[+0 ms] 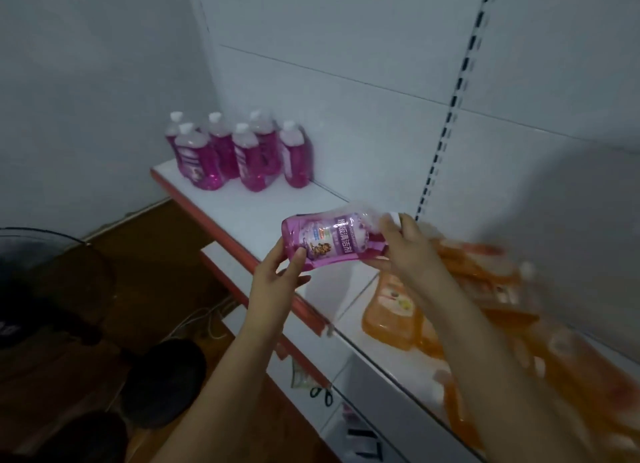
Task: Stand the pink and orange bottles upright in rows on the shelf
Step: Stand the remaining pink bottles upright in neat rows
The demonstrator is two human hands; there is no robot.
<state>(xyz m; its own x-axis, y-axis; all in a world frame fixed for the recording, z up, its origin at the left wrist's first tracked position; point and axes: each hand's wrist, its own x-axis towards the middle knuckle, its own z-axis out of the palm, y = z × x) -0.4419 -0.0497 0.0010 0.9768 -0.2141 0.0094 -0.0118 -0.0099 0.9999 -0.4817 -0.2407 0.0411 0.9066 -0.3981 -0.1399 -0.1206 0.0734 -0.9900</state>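
Far left of the shelf (221, 216): six pink bottles (239, 150) stood upright in two rows, done. Centre: one more pink bottle (329, 242) lay sideways in the air above the shelf edge, left hand (277, 272) closed round its base, right hand (403, 246) closed round its neck. Right: orange bottles (450, 306) lay flat in a heap, blurred, none stood yet. Most work remained.

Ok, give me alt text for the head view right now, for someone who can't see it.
Two hands hold a pink bottle sideways above a white shelf, the left hand at its base and the right hand near its cap. Six pink bottles stand upright at the shelf's far end; orange bottles lie flat under the right arm.
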